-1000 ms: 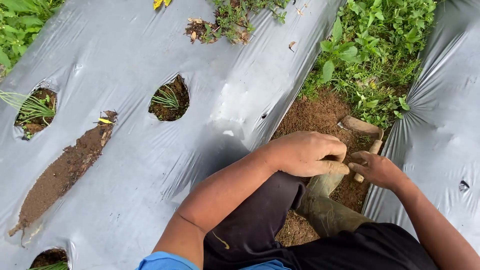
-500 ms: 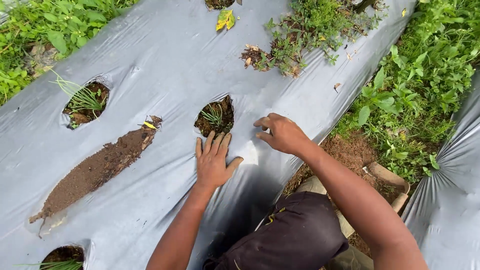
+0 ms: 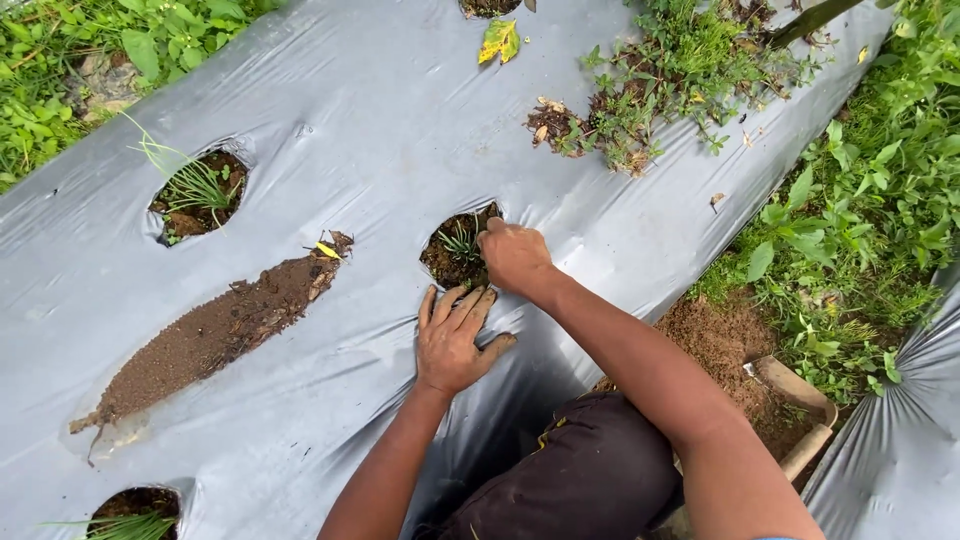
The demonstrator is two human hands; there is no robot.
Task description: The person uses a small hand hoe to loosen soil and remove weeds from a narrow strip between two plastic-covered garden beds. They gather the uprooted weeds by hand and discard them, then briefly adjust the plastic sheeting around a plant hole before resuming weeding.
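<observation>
Right hand hides its fingertips in planting hole.

Two hands: left hand flat on one grey plastic mulch sheet, right hand at centre planting hole. Four holes visible, counting upper-left hole, bottom-left hole, top-edge hole. One soil streak, one yellow leaf.

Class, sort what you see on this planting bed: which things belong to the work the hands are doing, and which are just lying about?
In the work:
- right hand, reaching into the planting hole
- seedling in that hole
- left hand, flat on the grey plastic sheet

Lying about:
- yellow leaf
- pulled weeds
- spilled soil
- hand tool on the path
</observation>
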